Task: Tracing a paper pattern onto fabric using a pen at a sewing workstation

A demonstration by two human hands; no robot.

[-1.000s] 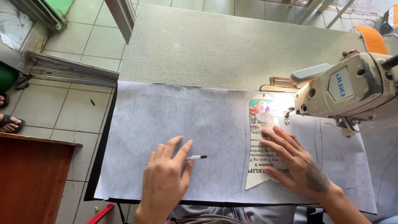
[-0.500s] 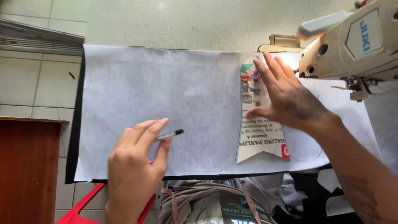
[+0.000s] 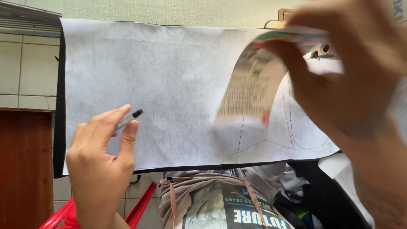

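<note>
Left hand (image 3: 101, 167): fingers are pinching a thin pen (image 3: 128, 120) over the grey cloth (image 3: 161, 89).
Cloth: it is lying flat on the table (image 3: 169, 10), with drawn lines near its right end.
Right hand (image 3: 352, 72): fingers are gripping a printed card (image 3: 250, 87), which is curling up above the cloth.

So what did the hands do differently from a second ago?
The right hand pressed the printed paper template flat on the grey fabric sheet before; now it has pinched the template and lifted it, curling it up. Drawn pen lines show where it lay. The left hand still holds the pen over the fabric.
</note>
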